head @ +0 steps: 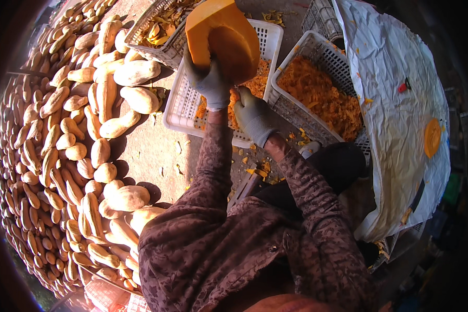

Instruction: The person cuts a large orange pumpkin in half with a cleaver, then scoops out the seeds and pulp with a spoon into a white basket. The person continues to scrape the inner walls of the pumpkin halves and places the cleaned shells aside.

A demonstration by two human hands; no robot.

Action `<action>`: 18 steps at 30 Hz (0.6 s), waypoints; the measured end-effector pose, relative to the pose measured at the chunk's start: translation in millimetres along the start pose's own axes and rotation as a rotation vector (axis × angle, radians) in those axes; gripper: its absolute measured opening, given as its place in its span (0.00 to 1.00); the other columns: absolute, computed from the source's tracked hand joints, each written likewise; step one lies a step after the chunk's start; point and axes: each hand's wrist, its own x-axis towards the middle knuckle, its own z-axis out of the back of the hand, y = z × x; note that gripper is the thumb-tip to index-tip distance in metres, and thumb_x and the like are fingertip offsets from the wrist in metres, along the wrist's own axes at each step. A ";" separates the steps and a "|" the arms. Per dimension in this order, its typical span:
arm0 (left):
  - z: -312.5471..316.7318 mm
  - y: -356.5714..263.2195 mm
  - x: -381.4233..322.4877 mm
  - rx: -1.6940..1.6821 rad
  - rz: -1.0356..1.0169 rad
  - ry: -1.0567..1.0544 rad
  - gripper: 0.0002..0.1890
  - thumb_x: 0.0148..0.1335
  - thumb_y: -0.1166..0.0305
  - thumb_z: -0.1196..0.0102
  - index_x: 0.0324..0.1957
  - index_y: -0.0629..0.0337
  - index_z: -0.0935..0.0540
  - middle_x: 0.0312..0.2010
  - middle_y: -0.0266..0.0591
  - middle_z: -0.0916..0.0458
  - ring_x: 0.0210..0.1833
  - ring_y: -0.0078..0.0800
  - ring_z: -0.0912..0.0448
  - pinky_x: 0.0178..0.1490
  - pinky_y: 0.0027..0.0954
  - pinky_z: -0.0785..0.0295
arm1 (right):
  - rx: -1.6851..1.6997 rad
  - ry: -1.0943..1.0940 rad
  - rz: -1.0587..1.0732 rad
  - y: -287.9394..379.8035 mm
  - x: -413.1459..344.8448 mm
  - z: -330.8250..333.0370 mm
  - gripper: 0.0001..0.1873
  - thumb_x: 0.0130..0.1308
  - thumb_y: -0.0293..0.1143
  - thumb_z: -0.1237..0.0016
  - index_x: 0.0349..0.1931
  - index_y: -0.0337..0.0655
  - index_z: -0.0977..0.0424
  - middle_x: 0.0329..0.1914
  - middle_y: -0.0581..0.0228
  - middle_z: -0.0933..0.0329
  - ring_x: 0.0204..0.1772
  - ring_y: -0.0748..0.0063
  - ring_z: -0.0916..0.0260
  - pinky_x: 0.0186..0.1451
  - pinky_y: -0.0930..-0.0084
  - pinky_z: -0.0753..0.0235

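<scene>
My left hand (pixel 212 82), in a grey-white work glove, grips a large peeled orange pumpkin piece (pixel 240 46) by its lower left side. The piece is hollowed, with its cavity facing me. Just below it is my gloved right hand (pixel 254 113), fingers curled close to the lower rim. A bit of orange shows at its fingertips; whether it holds a tool or pulp is hidden. Both hands are over a white plastic crate (pixel 175 119) that has stringy orange pulp (pixel 257 84) inside.
Another crate (pixel 286 66) to the right holds much pulp (pixel 319 99). Peelings (pixel 160 33) fill a crate at the top. Whole squashes (pixel 105 171) cover the left ground. On a white sheet (pixel 394 128) lie a pumpkin slice (pixel 431 137), a red object (pixel 403 86) and a knife (pixel 412 202).
</scene>
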 end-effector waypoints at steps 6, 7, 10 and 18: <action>10.9 0.3 14.6 0.016 0.038 -0.047 0.28 0.57 0.81 0.44 0.62 0.67 0.30 0.55 0.47 0.23 0.57 0.35 0.25 0.62 0.34 0.32 | -0.226 0.090 0.134 -21.6 -17.0 14.8 0.16 0.64 0.34 0.54 0.52 0.45 0.34 0.23 0.49 0.22 0.29 0.43 0.22 0.31 0.46 0.26; 12.2 -0.1 18.0 0.004 0.056 -0.034 0.27 0.59 0.80 0.44 0.62 0.67 0.31 0.54 0.46 0.24 0.57 0.35 0.26 0.63 0.34 0.33 | -0.287 0.056 0.169 -35.3 -9.8 11.8 0.16 0.64 0.34 0.54 0.52 0.44 0.34 0.23 0.50 0.22 0.29 0.44 0.22 0.31 0.47 0.26; 15.2 -3.5 18.7 -0.010 0.041 -0.036 0.26 0.60 0.79 0.44 0.62 0.68 0.31 0.53 0.45 0.24 0.57 0.36 0.27 0.64 0.35 0.33 | -0.315 -0.044 0.199 -31.5 -3.2 17.6 0.17 0.65 0.34 0.54 0.54 0.46 0.35 0.22 0.52 0.23 0.28 0.45 0.22 0.30 0.49 0.25; 12.6 -9.1 13.3 -0.013 0.083 -0.073 0.28 0.58 0.80 0.44 0.62 0.68 0.32 0.56 0.47 0.25 0.58 0.36 0.27 0.64 0.34 0.34 | -0.232 -0.026 0.285 -33.0 -19.8 -18.6 0.29 0.65 0.35 0.53 0.66 0.43 0.40 0.26 0.53 0.20 0.30 0.47 0.21 0.32 0.51 0.23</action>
